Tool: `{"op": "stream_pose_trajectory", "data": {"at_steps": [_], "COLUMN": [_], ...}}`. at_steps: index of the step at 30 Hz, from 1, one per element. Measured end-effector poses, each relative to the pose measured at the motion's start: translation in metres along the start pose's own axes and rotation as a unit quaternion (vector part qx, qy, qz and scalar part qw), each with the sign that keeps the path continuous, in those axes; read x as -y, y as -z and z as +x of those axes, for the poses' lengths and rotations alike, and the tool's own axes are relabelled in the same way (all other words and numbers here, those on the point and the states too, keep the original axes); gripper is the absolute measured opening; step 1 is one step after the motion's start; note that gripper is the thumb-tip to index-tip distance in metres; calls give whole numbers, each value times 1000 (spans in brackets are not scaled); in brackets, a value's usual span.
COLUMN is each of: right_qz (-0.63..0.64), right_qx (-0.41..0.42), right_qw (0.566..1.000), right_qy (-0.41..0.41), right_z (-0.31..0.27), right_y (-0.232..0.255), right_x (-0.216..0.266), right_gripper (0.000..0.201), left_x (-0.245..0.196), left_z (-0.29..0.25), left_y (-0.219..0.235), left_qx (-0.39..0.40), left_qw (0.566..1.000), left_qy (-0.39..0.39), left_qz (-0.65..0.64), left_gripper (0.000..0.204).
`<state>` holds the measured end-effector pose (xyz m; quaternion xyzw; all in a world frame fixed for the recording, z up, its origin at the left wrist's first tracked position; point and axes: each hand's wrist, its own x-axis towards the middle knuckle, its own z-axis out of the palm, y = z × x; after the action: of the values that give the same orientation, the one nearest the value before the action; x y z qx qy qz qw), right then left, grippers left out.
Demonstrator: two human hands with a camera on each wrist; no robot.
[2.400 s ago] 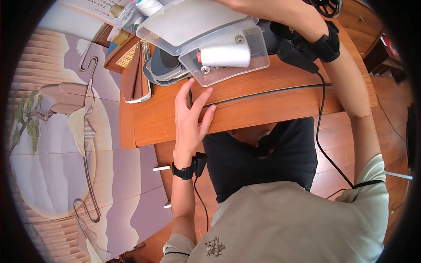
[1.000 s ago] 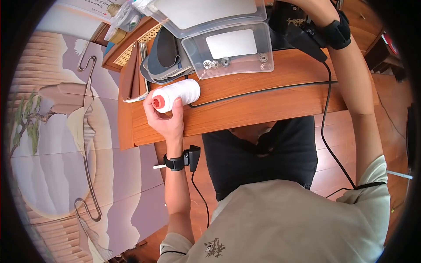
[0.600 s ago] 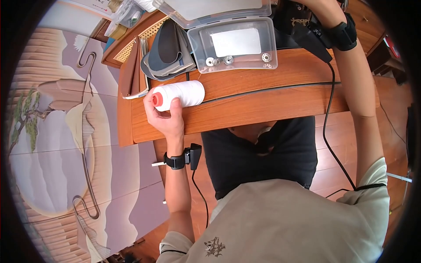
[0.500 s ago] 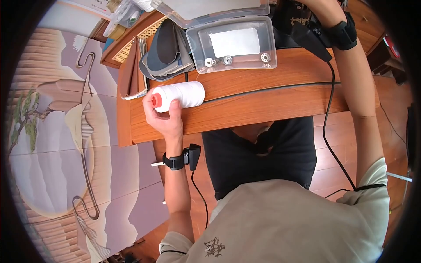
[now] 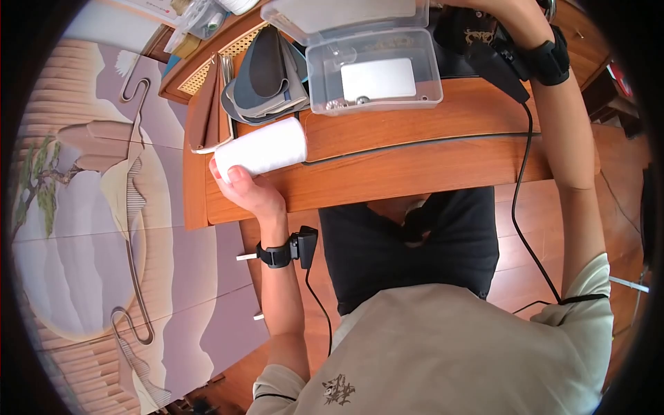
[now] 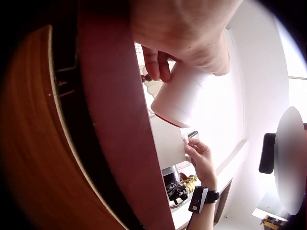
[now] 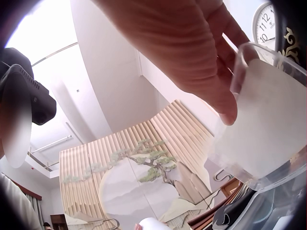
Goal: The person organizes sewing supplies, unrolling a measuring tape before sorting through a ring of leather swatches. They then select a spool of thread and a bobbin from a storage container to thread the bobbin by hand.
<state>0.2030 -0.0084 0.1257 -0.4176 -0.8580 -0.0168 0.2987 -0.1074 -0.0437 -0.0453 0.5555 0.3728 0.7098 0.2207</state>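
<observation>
My left hand (image 5: 256, 197) grips a large white thread spool (image 5: 266, 149) above the front left of the table, thumb across its near side. In the left wrist view, the spool (image 6: 180, 96) hangs below the curled fingers. At the top of the head view, a clear plastic box (image 5: 430, 66) has its lid (image 5: 346, 19) raised. It contains a white card (image 5: 379, 79) and small metal bobbins (image 5: 335, 105). My right hand (image 7: 187, 52) pinches the lid's edge in the right wrist view; the head view cuts it off at the top.
Folded grey fabric pieces (image 5: 266, 83) and brown strips (image 5: 207, 114) lie left of the box on the wooden table (image 5: 408, 155). A black machine (image 5: 453, 34) stands to its right. A black cable (image 5: 522, 180) hangs by the right arm.
My left hand has taken the spool out of the box and lately moved it left and turned it. The box has shifted right and tilted, and its bobbins have slid. My right hand keeps the lid.
</observation>
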Motion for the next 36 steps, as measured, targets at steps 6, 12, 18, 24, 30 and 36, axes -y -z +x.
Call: {"op": "stream_pose_trajectory", "data": {"at_steps": [6,12,18,24,30,36], "right_qz": [-48,52,153,-107,-107,13], "right_qx": [34,211,239,165,228,203], "right_qw": [998,974,952,980,968,979], "right_qy": [-38,-67,115,35,-6,7], "right_z": [1,3,-8,-36,-28,-4], "right_y": [-2,-7,-43,-97,-91,-60], "right_x": [-5,24,33,14,-5,-5], "right_gripper": [14,13,22,94,91,55], "left_x": [-5,-3,0,3,-4,-2], "left_z": [3,4,7,10,13,15], "left_y": [-3,-1,-1,5,0,5], "left_qx": [-22,-5,-28,-28,-49,-75], "left_qw": [999,999,998,996,985,973], "left_qy": [29,28,19,9,23,70], "left_qz": [-35,-46,-52,-79,-162,-209], "left_gripper": [53,58,62,62,59,55]}}
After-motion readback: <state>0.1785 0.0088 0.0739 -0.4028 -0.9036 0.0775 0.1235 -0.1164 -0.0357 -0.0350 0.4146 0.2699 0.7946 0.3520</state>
